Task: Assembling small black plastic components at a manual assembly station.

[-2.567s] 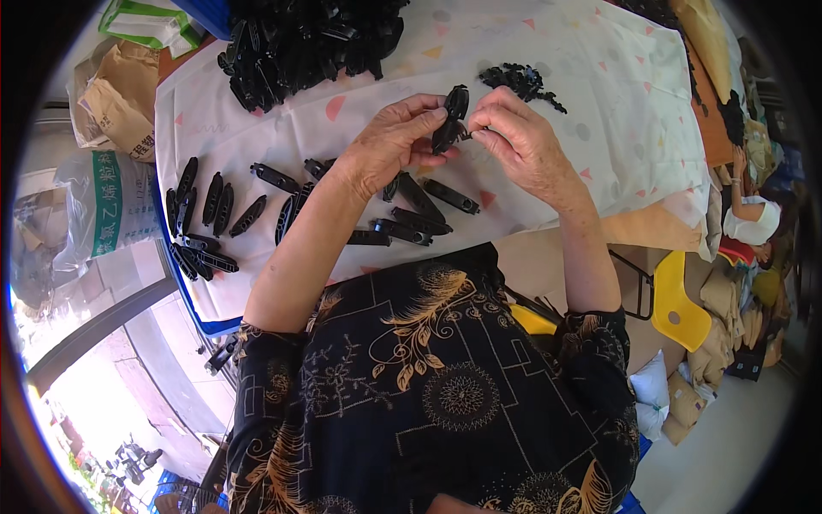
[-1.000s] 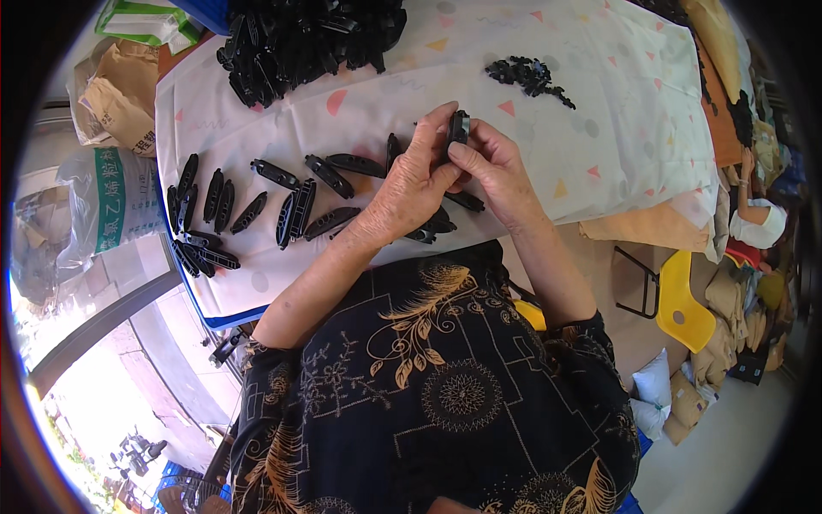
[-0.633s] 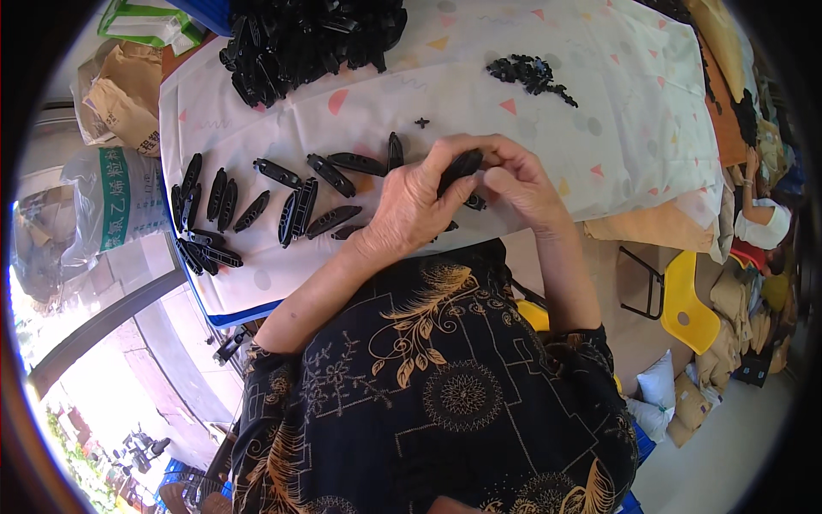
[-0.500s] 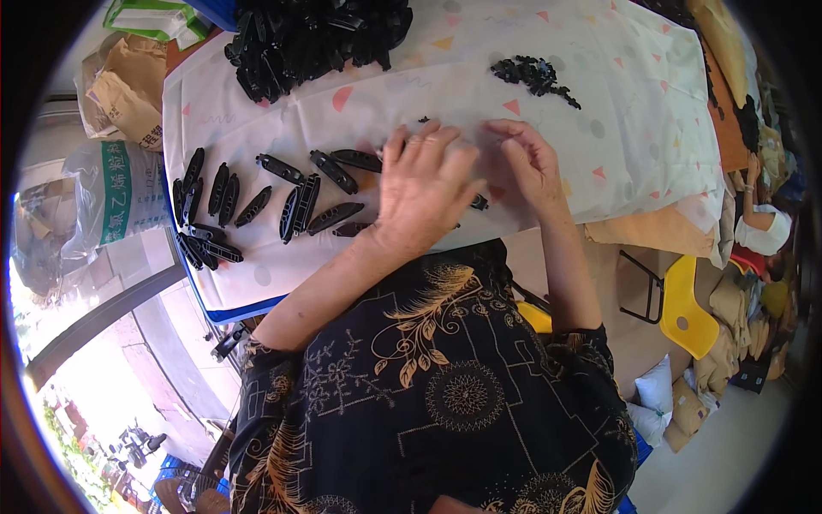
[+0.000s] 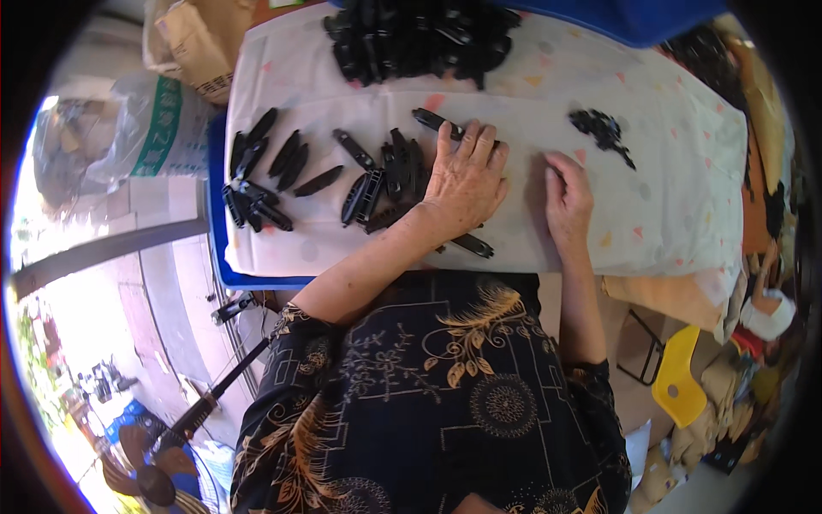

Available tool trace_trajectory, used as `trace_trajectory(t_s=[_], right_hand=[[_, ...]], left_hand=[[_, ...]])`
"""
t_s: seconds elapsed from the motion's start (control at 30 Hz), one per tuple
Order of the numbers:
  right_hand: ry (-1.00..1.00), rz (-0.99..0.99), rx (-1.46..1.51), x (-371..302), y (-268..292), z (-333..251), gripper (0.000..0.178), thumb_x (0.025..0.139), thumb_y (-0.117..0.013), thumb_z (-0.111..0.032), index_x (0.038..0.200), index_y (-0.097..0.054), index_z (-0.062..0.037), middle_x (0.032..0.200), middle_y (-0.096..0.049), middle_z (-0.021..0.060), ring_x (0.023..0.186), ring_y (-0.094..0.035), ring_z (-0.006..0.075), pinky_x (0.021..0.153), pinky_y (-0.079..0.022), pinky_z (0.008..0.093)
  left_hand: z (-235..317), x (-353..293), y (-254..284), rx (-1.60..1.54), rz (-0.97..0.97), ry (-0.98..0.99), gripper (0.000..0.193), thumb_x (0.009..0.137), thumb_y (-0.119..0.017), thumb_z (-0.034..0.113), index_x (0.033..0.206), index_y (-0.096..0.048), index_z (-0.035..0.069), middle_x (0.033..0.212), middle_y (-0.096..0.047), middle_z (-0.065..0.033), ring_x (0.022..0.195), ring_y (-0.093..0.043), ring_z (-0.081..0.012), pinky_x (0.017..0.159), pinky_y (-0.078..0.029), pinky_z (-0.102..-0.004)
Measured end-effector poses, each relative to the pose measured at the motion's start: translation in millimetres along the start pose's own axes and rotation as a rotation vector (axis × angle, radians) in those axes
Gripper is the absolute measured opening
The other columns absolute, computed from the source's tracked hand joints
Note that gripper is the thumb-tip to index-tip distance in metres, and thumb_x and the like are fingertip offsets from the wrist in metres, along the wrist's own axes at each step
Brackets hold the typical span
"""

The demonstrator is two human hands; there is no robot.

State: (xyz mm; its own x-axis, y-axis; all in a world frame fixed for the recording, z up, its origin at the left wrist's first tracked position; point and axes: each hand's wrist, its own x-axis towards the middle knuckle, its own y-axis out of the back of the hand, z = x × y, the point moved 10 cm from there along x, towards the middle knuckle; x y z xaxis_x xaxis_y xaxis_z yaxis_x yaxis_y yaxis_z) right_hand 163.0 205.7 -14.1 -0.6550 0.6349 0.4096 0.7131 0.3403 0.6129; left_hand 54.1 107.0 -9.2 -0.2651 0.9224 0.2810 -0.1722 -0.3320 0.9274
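My left hand (image 5: 467,176) lies palm down over the table, its fingers stretched out. Its fingertips touch one end of a long black plastic piece (image 5: 435,122). Below that hand, near the table's front edge, another black piece (image 5: 473,245) lies partly hidden. My right hand (image 5: 569,195) rests further right with its fingers curled in. A small dark spot shows between its thumb and forefinger, too little to name. Left of my left hand, several slim black pieces (image 5: 368,195) lie in loose groups on the patterned white cloth (image 5: 522,253).
A large heap of black pieces (image 5: 419,43) sits at the back, near a blue container (image 5: 625,19). A pile of small black parts (image 5: 602,133) lies to the right. Beyond the table stand a yellow chair (image 5: 681,381) and, lower left, a fan (image 5: 154,480).
The view has shifted, so the table sits further right and higher. My left hand has settled with its fingertips on a black piece; the right hand's fingers have curled in more.
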Motion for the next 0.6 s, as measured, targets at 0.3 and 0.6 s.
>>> trace_trajectory(t_s=[0.3, 0.6], right_hand=[[-0.096, -0.067, -0.009, -2.4, -3.1, 14.5, 0.017, 0.091, -0.053, 0.000, 0.106, -0.061, -0.0017, 0.104, -0.062, 0.0085, 0.096, -0.059, 0.0160, 0.085, -0.045, 0.0264], [-0.026, -0.040, -0.110, -1.2, 2.9, 2.9, 0.015, 0.090, -0.050, 0.004, 0.101, -0.059, -0.0009, 0.099, -0.061, 0.0086, 0.090, -0.058, 0.0175, 0.081, -0.046, 0.0273]], left_hand=[[-109.3, -45.8, 50.3, 0.046, 0.173, 0.097, 0.021, 0.077, -0.062, 0.021, 0.095, -0.062, 0.009, 0.110, -0.057, -0.0053, 0.117, -0.046, -0.0287, 0.099, -0.024, -0.0637], [-194.1, -77.1, 86.0, 0.110, 0.190, 0.139, 0.013, 0.077, -0.064, 0.020, 0.088, -0.063, 0.013, 0.101, -0.061, -0.0003, 0.113, -0.051, -0.0263, 0.102, -0.022, -0.0604]])
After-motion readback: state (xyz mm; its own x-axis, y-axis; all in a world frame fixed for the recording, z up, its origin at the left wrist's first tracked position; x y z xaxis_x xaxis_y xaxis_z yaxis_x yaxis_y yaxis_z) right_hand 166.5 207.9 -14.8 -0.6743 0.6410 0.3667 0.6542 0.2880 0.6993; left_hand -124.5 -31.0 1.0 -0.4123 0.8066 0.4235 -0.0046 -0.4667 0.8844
